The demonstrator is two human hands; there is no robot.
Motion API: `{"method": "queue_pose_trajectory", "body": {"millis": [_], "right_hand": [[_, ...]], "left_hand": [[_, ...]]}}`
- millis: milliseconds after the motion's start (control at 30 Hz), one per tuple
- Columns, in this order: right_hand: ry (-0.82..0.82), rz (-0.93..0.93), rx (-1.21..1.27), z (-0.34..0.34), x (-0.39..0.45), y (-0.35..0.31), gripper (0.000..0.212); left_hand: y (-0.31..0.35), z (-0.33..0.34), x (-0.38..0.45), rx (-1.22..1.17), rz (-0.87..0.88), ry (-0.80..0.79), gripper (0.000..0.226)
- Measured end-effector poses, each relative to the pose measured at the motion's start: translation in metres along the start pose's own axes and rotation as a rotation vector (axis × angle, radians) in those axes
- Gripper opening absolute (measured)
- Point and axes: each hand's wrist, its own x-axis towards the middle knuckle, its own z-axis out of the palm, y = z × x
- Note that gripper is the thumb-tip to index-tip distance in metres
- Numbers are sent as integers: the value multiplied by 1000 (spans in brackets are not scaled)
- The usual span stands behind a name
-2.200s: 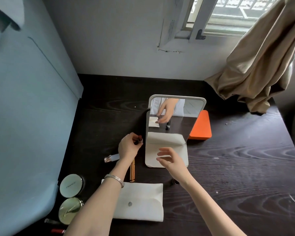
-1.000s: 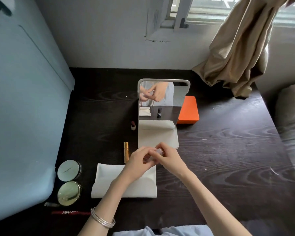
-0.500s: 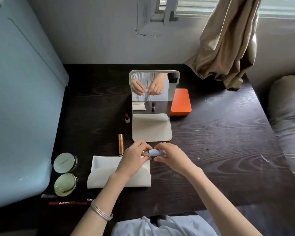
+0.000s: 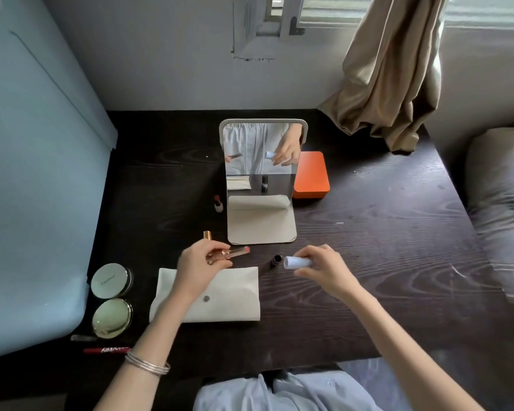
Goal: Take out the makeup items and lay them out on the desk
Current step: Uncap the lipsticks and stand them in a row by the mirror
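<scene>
Two hands work just below the middle of the frame, each holding half of one lipstick. The left hand [image 4: 201,266] pinches the lipstick [image 4: 230,253], whose long axis runs left to right with the red tip pointing right, above the upper edge of the pouch [image 4: 220,304]. The right hand [image 4: 324,269] curls its fingers round the pale cap [image 4: 297,261], open end turned left toward that tip. Cap and lipstick lie roughly in line but apart, with a small dark item [image 4: 276,259] on the desk [image 4: 398,232] between them. The likely next move, setting the pieces down or rejoining them, turns on that gap. Other items already lie out: two compacts [image 4: 112,281] at lower left, a red pencil [image 4: 106,350] below them, a gold tube [image 4: 207,235] partly behind the left hand, and an open lipstick [image 4: 218,203] left of the mirror [image 4: 260,149].
</scene>
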Motion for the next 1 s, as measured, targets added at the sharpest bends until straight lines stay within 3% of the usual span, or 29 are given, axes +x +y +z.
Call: {"method": "queue_pose_trajectory", "body": {"millis": [133, 400, 667, 800, 1000], "right_hand": [[112, 40, 124, 25, -5, 2, 26], [115, 214, 219, 56, -10, 8, 26], [89, 206, 172, 75, -6, 16, 26], [74, 174, 147, 76, -6, 21, 41], [207, 37, 13, 63, -13, 12, 51]], "left_hand": [[4, 29, -10, -91, 1, -52, 29], [7, 52, -16, -250, -85, -88, 18], [8, 55, -13, -230, -74, -75, 21], [9, 57, -12, -222, -76, -79, 22], [16, 58, -11, -244, -88, -93, 21]]}}
